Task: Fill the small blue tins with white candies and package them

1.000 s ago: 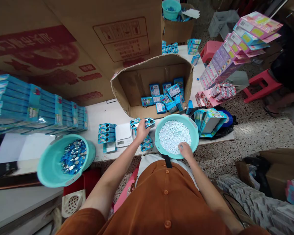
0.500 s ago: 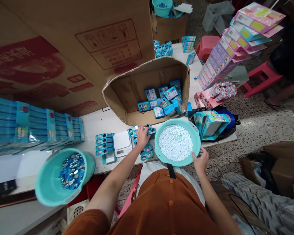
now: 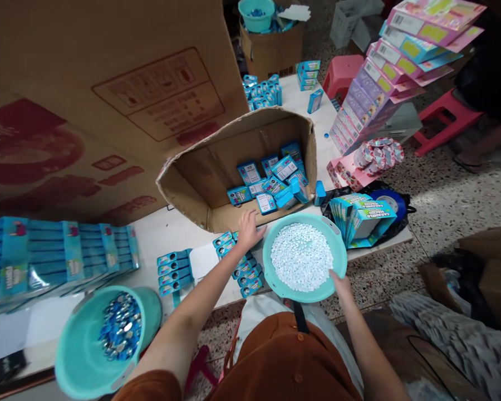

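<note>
My right hand point(image 3: 339, 284) grips the rim of a turquoise basin point(image 3: 268, 278), thumb over the edge and the other fingers mostly hidden beneath. Small white candy-like pieces point(image 3: 303, 256) fill the basin, which sits at the table's front edge against my body. To its left, my left hand point(image 3: 249, 229) hovers near the front lip of an open cardboard box point(image 3: 192, 203); its fingers look spread and nothing shows in them. Below that hand stand rows of small blue boxes point(image 3: 247, 278) with round holes in their ends. Several closed blue boxes point(image 3: 271, 184) lie jumbled inside the cardboard box.
A white scale point(image 3: 204, 260), partly behind my forearm, stands beside more blue boxes point(image 3: 173, 273). At left, another turquoise basin point(image 3: 73, 345) holds blue and silver caps. A large carton point(image 3: 158, 33) rises behind. Stacked pink boxes point(image 3: 363, 100) and display boxes point(image 3: 369, 220) are at right.
My left hand has lifted off the small blue boxes and moved up toward the cardboard box, fingers spreading. My right hand stays on the basin. The whole view has shifted slightly.
</note>
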`<state>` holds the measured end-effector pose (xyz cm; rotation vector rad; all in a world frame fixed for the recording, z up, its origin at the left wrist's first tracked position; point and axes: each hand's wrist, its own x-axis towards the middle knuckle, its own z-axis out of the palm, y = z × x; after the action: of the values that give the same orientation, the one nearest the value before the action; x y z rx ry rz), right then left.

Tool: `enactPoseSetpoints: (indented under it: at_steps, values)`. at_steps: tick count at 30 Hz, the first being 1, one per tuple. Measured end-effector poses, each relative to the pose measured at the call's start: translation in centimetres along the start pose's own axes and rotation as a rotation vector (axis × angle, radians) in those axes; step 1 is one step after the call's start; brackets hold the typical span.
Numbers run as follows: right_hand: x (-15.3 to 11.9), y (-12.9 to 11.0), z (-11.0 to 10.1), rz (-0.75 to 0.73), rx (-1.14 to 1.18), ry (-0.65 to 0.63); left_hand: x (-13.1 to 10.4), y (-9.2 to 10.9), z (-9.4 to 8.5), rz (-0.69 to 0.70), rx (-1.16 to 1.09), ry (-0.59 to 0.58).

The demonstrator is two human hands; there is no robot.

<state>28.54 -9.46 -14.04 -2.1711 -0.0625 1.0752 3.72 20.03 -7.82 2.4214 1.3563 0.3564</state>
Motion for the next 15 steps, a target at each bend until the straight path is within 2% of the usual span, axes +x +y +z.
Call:
enactPoseSetpoints:
  at_steps: [4,7,11,15]
  values:
    - [-1.1,0.3,0.7,0.107,0.162,0.020,5.2,1.3,2.1,0.014,0.015,-0.081]
    - [-3.0,1.7,1.2,0.137,0.227,0.095,7.8,2.5,4.1,-0.013,0.043,-0.135]
    - [-5.1,4.2,1.4,0.171,0.367,0.191,9.3,3.5,5.8,-0.075,0.114,-0.217]
    - [-5.5,5.2,0.2,0.208,0.440,0.317,9.4,3.8,6.2,-0.069,0.154,-0.222]
